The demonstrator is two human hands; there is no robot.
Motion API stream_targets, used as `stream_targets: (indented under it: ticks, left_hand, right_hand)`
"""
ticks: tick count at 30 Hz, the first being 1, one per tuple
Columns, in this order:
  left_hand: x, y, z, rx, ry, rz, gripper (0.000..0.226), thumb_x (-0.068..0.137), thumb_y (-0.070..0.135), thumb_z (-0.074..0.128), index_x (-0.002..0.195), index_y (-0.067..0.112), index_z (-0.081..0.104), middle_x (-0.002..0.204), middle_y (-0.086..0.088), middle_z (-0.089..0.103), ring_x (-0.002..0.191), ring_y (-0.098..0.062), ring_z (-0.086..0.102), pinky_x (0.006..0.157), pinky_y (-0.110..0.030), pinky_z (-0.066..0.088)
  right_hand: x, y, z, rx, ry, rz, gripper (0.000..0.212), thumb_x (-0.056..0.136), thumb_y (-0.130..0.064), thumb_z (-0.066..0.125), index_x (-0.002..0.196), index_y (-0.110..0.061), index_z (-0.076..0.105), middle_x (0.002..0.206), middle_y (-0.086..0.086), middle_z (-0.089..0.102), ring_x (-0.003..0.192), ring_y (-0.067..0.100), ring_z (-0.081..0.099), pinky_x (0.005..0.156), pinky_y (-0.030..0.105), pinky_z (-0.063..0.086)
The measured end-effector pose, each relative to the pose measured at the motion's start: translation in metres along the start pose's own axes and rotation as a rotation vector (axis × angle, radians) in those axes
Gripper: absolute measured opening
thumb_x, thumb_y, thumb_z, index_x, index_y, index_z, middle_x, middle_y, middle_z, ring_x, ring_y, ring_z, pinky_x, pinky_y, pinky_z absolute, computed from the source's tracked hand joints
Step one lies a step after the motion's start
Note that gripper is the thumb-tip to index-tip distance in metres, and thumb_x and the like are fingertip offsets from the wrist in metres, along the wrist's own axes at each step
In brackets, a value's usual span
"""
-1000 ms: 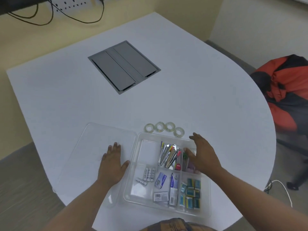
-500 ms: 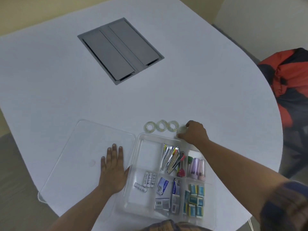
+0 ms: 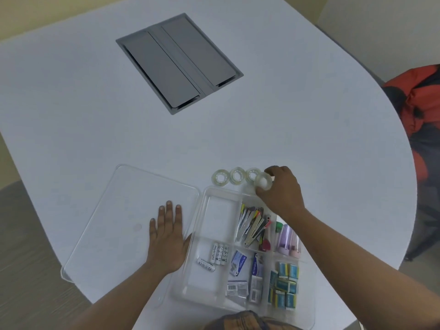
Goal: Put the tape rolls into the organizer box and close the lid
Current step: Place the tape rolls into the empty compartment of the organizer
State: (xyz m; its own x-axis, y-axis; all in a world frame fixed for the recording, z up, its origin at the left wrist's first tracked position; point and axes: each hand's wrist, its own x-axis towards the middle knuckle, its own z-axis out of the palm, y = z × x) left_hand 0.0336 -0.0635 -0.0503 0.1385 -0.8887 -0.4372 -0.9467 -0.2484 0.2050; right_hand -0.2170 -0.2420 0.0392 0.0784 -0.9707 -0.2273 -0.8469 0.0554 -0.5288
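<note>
A clear organizer box (image 3: 198,236) lies open on the white table, with batteries, clips, erasers and small packs in its compartments. Its far-left compartment (image 3: 220,216) is empty. The clear lid (image 3: 123,201) lies flat to the left of the box, and my left hand (image 3: 167,236) rests palm down on it. Three clear tape rolls (image 3: 237,175) sit in a row on the table just beyond the box. My right hand (image 3: 282,189) holds a fourth tape roll (image 3: 263,180) by its rim, lifted slightly above the box's far edge.
A grey cable hatch (image 3: 178,61) is set into the table further away. A red and black bag (image 3: 421,108) sits on a chair past the table's curved right edge. My clothing shows at the bottom.
My right hand moved from above the box to the rightmost tape roll, closed on it and lifted it. My left hand stayed flat on the lid.
</note>
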Motion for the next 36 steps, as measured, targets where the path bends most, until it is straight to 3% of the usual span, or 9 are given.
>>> stream_targets:
  ticks: [4, 9, 13, 20, 24, 27, 29, 33, 36]
  left_hand:
    - [0.0, 0.0, 0.0, -0.007, 0.003, 0.002, 0.087, 0.076, 0.068, -0.019, 0.145, 0.014, -0.021, 0.155, -0.01, -0.029, 0.142, -0.027, -0.028, 0.115, -0.048, -0.012]
    - [0.0, 0.001, -0.001, -0.003, -0.001, -0.004, 0.087, 0.075, 0.068, -0.021, 0.144, 0.016, -0.025, 0.154, -0.01, -0.032, 0.141, -0.026, -0.03, 0.115, -0.047, -0.013]
    - [0.0, 0.001, -0.001, -0.003, -0.004, -0.006, 0.085, 0.077, 0.068, -0.017, 0.143, 0.016, -0.027, 0.153, -0.009, -0.033, 0.14, -0.026, -0.032, 0.114, -0.047, -0.015]
    - [-0.001, 0.0, -0.001, -0.003, 0.013, 0.005, 0.084, 0.08, 0.067, -0.013, 0.144, 0.015, -0.025, 0.154, -0.01, -0.031, 0.141, -0.026, -0.03, 0.114, -0.047, -0.015]
    - [-0.001, 0.0, -0.001, -0.02, 0.025, 0.004, 0.083, 0.081, 0.067, -0.01, 0.145, 0.015, -0.023, 0.155, -0.01, -0.029, 0.142, -0.027, -0.028, 0.115, -0.048, -0.013]
    - [-0.001, 0.0, -0.001, -0.024, 0.027, 0.002, 0.084, 0.082, 0.067, -0.008, 0.145, 0.015, -0.022, 0.155, -0.01, -0.028, 0.142, -0.027, -0.028, 0.115, -0.048, -0.012]
    - [-0.001, 0.001, -0.001, -0.022, 0.027, 0.002, 0.084, 0.081, 0.068, -0.009, 0.145, 0.015, -0.024, 0.154, -0.01, -0.03, 0.141, -0.027, -0.029, 0.116, -0.048, -0.012]
    - [-0.004, 0.001, -0.001, -0.02, 0.029, 0.005, 0.085, 0.079, 0.068, -0.017, 0.145, 0.014, -0.022, 0.154, -0.011, -0.03, 0.142, -0.027, -0.028, 0.116, -0.048, -0.012]
    - [-0.004, 0.003, -0.003, -0.024, 0.023, 0.01, 0.088, 0.077, 0.068, -0.02, 0.146, 0.013, -0.02, 0.155, -0.012, -0.027, 0.142, -0.028, -0.027, 0.116, -0.048, -0.011]
  right_hand:
    - [-0.033, -0.022, 0.006, -0.005, -0.116, -0.162, 0.053, 0.071, -0.033, 0.078, 0.118, -0.02, 0.058, 0.11, 0.0, 0.057, 0.091, 0.021, 0.06, 0.078, 0.036, 0.051]
    - [-0.055, -0.036, 0.027, -0.219, -0.355, -0.344, 0.056, 0.075, -0.042, 0.074, 0.125, -0.026, 0.053, 0.118, -0.004, 0.055, 0.1, 0.021, 0.06, 0.076, 0.033, 0.048]
    - [-0.054, -0.044, 0.042, -0.457, -0.433, -0.43, 0.048, 0.081, -0.037, 0.071, 0.122, -0.02, 0.054, 0.118, 0.001, 0.055, 0.099, 0.027, 0.061, 0.072, 0.037, 0.05]
    - [-0.059, -0.05, 0.059, -0.677, -0.47, -0.502, 0.028, 0.079, -0.019, 0.073, 0.103, -0.015, 0.058, 0.098, 0.003, 0.058, 0.083, 0.026, 0.062, 0.055, 0.032, 0.036]
    - [-0.057, -0.051, 0.058, -0.698, -0.506, -0.505, 0.027, 0.079, -0.018, 0.073, 0.102, -0.014, 0.06, 0.095, 0.003, 0.059, 0.084, 0.026, 0.063, 0.058, 0.033, 0.04]
    - [-0.052, -0.053, 0.049, -0.594, -0.559, -0.474, 0.043, 0.081, -0.027, 0.072, 0.121, -0.018, 0.057, 0.112, 0.004, 0.061, 0.1, 0.029, 0.062, 0.074, 0.038, 0.05]
    - [-0.044, -0.053, 0.039, -0.463, -0.494, -0.469, 0.047, 0.082, -0.033, 0.07, 0.125, -0.023, 0.055, 0.12, 0.002, 0.061, 0.107, 0.027, 0.059, 0.083, 0.039, 0.05]
    - [-0.016, -0.048, 0.023, -0.226, -0.08, -0.537, 0.03, 0.079, -0.027, 0.071, 0.107, -0.017, 0.065, 0.11, 0.001, 0.066, 0.102, 0.025, 0.056, 0.079, 0.037, 0.049]
    - [0.014, -0.032, 0.018, -0.18, 0.011, -0.354, 0.035, 0.081, -0.017, 0.067, 0.115, -0.014, 0.063, 0.121, 0.003, 0.062, 0.112, 0.027, 0.052, 0.086, 0.037, 0.047]
